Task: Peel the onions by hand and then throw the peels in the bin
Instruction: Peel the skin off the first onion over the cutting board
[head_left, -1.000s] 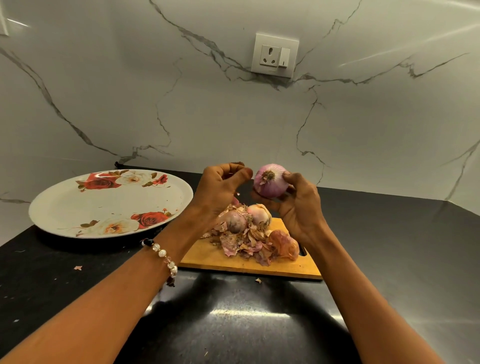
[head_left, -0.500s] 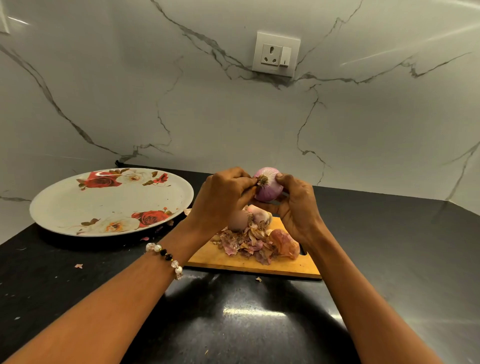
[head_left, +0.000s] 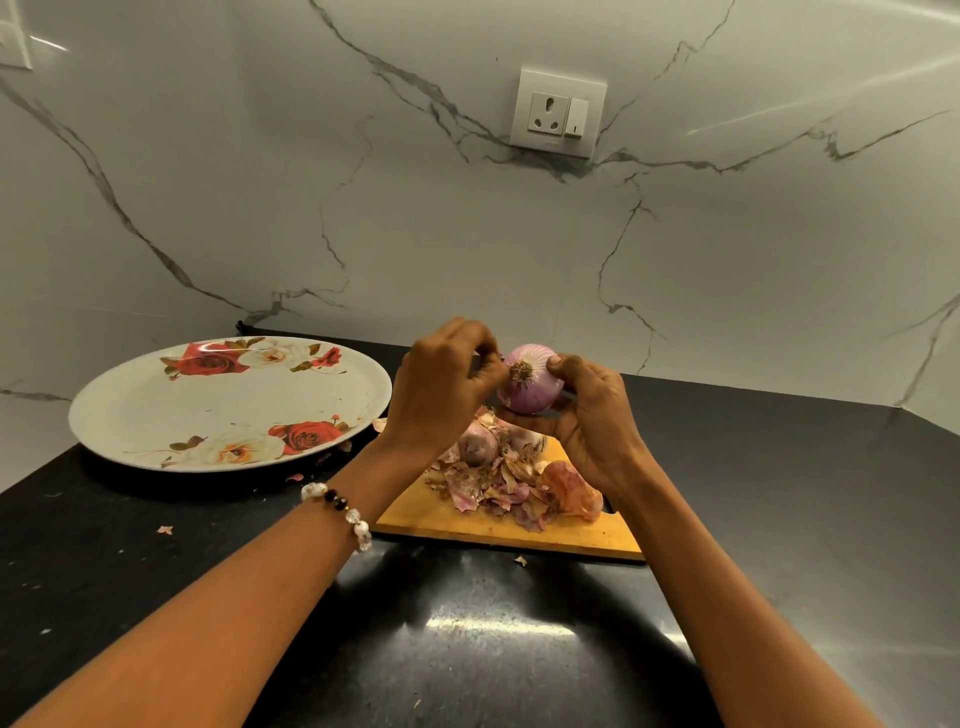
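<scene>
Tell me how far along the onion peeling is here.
Partly done: loose peels are heaped on the cutting board. In hand: the right hand holds an onion while the left hand picks at it. Left: onions in the heap and binning; no bin visible.

Bare forearms; beaded bracelet (head_left: 340, 512)

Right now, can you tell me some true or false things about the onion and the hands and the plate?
1. The right hand holds the onion above the cutting board. True.
2. The flowered plate is full of peeled onions. False: it holds none.
3. The peels lie piled on the cutting board. True.
4. The left hand lies flat on the counter. False: it is raised at the onion's side, fingers curled.
5. A beaded bracelet is on the right wrist. False: it is on the left.
</scene>
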